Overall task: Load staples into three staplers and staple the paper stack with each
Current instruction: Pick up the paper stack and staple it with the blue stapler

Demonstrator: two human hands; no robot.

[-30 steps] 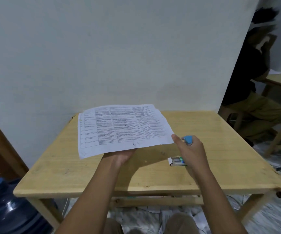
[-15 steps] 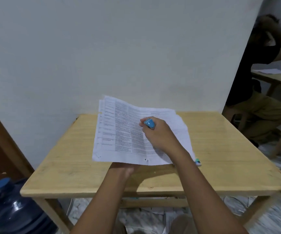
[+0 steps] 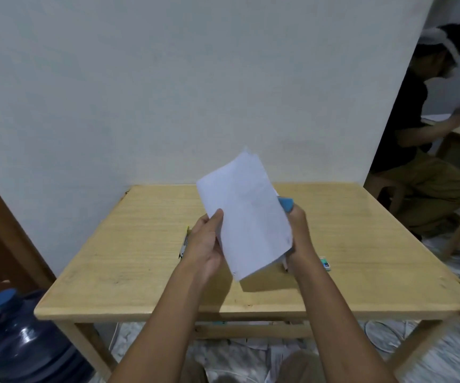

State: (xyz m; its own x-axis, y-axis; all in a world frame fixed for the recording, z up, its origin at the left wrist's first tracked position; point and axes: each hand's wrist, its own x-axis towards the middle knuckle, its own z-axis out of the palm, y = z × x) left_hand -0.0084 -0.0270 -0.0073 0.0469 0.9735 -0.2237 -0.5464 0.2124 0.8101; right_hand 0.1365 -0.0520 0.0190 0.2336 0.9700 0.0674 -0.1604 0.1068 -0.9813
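I hold a white paper stack [image 3: 247,214] upright above the wooden table [image 3: 129,244], its blank back towards me. My left hand [image 3: 205,244] grips the stack's left edge, thumb on the front. My right hand [image 3: 299,233] is at the stack's right edge and is closed around a blue stapler [image 3: 286,203], whose tip sticks out behind the paper. A second stapler with yellow trim [image 3: 184,241] lies on the table just left of my left hand. A small staple box [image 3: 325,263] lies on the table right of my right wrist.
A white wall stands behind the table. A blue water jug [image 3: 21,341] sits on the floor at the lower left. At the right, a seated person [image 3: 428,150] works at another table. Papers litter the floor beneath.
The paper stack has been lifted and turned over, from printed side up to blank back facing me. My right hand with the blue stapler moved from on top of the sheets to their right edge.
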